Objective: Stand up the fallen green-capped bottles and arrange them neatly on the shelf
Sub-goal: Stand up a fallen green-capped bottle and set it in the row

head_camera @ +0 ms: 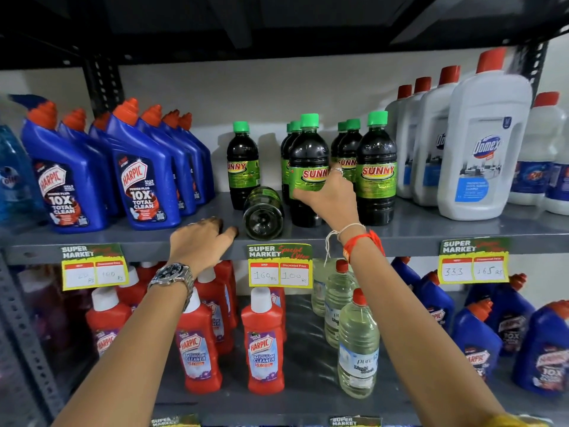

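Forearms reach up from the bottom of the frame toward the grey shelf point(431, 232) at mid-height. Nearest, the left hand point(200, 241), just left of centre, rests flat on the shelf's front edge with fingers spread and nothing in it. Just right of its fingertips lies one fallen bottle point(263, 212), on its side with the base facing out; it has not been stood up yet. Right of centre, the right hand point(331, 197) is wrapped around the lower label of an upright front bottle point(308, 167), seemingly settling it into line. Beyond stand more green-capped bottles: a lone one point(242, 163) left of the fallen one, and the right-hand row point(377, 167) beside the white jugs point(483, 134). By my reckoning most are up; one to raise, then close the gaps
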A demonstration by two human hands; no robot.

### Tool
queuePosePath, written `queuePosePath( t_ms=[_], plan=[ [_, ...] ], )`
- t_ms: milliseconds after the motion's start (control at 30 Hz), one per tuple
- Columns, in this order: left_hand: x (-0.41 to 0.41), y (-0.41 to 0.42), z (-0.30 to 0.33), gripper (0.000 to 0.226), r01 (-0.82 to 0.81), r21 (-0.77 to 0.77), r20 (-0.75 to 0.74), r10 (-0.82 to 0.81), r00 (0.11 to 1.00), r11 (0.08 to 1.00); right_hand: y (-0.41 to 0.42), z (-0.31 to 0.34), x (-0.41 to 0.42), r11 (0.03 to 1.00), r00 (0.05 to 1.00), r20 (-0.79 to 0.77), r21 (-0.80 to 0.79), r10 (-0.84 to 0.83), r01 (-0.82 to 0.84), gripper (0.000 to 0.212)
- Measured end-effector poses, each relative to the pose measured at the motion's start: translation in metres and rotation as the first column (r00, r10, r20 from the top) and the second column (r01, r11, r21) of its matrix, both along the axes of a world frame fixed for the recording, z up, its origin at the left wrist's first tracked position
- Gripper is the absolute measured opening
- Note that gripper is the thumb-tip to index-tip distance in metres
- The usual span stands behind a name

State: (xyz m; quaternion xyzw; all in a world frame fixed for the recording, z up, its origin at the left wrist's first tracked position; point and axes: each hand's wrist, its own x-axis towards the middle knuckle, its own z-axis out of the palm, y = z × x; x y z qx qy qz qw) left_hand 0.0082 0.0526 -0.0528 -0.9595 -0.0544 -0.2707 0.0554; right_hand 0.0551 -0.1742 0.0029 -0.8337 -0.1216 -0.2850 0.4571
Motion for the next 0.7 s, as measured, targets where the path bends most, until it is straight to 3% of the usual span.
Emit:
queuePosePath(
  t_ms=[333, 500, 600, 700],
  plan=[
    [-0.005, -0.006, 0.003, 0.078, -0.027, -0.036, 0.009, 0.028, 1.000, 0.999, -0.001, -0.003, 0.001, 1.000, 0.999, 0.018, -0.006, -0.027, 0.027, 0.069],
    [-0.008, -0.007, 0.005, 0.070, -0.043, -0.050, -0.014, 0.042, 0.999, 0.998, 0.001, -0.004, -0.013, 0.990, 0.981, 0.160, -0.077, -0.109, 0.122, 0.098],
    [-0.008, -0.007, 0.008, 0.062, -0.052, -0.103, -0.078, 0.044, 0.996, 0.993, 0.008, 0.006, -0.032, 0.981, 0.923, 0.362, -0.088, -0.131, 0.174, 0.079],
    [-0.011, -0.007, 0.017, 0.063, -0.056, -0.197, -0.164, 0.023, 0.986, 0.979, 0.025, 0.025, -0.046, 0.957, 0.935, 0.352, -0.281, 0.035, 0.070, 0.056]
  ],
)
